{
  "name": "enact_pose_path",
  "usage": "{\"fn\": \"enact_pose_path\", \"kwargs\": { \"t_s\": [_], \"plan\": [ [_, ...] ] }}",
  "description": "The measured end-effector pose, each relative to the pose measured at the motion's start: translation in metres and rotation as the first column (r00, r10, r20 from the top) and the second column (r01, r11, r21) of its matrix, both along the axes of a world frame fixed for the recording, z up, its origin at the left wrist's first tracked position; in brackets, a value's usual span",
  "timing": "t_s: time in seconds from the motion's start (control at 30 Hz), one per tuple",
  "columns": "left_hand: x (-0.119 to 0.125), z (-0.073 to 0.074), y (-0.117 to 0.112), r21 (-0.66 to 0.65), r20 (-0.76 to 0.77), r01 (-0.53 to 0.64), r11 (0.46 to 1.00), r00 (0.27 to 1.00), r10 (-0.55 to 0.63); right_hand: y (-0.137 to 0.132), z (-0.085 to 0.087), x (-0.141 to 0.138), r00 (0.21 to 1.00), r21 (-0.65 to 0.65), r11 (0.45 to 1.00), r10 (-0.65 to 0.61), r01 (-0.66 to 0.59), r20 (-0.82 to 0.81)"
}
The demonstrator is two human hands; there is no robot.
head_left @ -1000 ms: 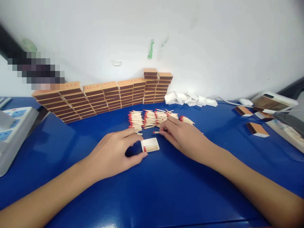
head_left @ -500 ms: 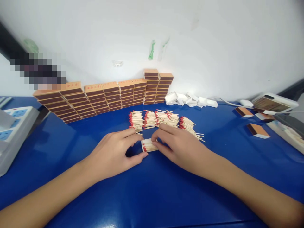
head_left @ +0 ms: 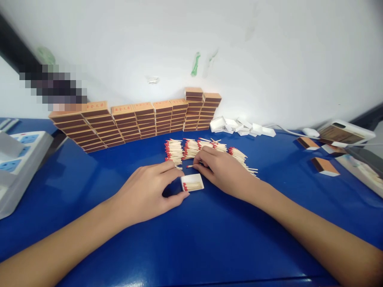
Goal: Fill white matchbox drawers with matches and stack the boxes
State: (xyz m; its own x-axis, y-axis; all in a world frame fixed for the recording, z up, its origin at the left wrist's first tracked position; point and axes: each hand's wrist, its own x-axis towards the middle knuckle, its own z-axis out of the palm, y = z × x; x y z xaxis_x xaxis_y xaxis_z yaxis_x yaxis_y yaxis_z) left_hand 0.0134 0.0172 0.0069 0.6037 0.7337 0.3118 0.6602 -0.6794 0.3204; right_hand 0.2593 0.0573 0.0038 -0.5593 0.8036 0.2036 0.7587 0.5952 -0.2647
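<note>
A small white matchbox tray (head_left: 197, 178) lies on the blue table, with several red-tipped matches (head_left: 193, 186) along its near side. My left hand (head_left: 152, 189) grips the tray's left end between thumb and fingers. Just behind and right of the tray, my right hand (head_left: 220, 165) is pinched on a match (head_left: 189, 166), whose red head pokes out to the left; the fingers hide the rest. Beyond the hands lie heaps of loose matches, one heap (head_left: 174, 150) at the left and another (head_left: 239, 157) at the right, partly behind my right hand.
Stacked matchboxes (head_left: 143, 119) form a row along the white wall. Empty white trays (head_left: 239, 125) are piled right of them. Single matchbox sleeves (head_left: 325, 166) lie at the right near a phone-like device (head_left: 345, 133) and a white cable (head_left: 284, 128). A power strip (head_left: 26, 159) sits at left.
My right hand has moved from over the tray back toward the match heaps and now pinches a match. The tray's inside is uncovered. My left hand stays on the tray.
</note>
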Motion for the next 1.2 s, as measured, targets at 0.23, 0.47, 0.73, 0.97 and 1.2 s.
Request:
{"fn": "enact_pose_path", "kwargs": {
  "t_s": [0.23,0.47,0.73,0.97,1.2],
  "plan": [
    [0.000,0.001,0.003,0.016,0.004,-0.053,0.998,0.999,0.053,-0.017,0.014,0.003,0.995,0.083,0.995,0.069,-0.062,-0.076],
    [0.001,0.000,0.003,0.014,0.025,-0.048,0.999,0.999,0.048,-0.035,0.013,-0.003,0.991,0.087,0.988,0.133,-0.130,-0.030],
    [0.001,-0.001,0.001,-0.001,0.009,-0.046,0.999,0.999,0.046,-0.007,0.004,0.027,0.997,0.147,0.986,-0.079,0.079,-0.003],
    [0.000,-0.001,0.003,0.000,0.000,-0.050,0.999,0.999,0.050,-0.003,-0.002,0.024,0.995,0.118,0.990,-0.085,0.078,0.054],
    [0.000,-0.001,0.002,-0.006,0.000,-0.053,0.999,0.999,0.053,-0.009,0.004,0.023,0.999,0.111,0.993,-0.032,0.028,0.032]
  ]
}}
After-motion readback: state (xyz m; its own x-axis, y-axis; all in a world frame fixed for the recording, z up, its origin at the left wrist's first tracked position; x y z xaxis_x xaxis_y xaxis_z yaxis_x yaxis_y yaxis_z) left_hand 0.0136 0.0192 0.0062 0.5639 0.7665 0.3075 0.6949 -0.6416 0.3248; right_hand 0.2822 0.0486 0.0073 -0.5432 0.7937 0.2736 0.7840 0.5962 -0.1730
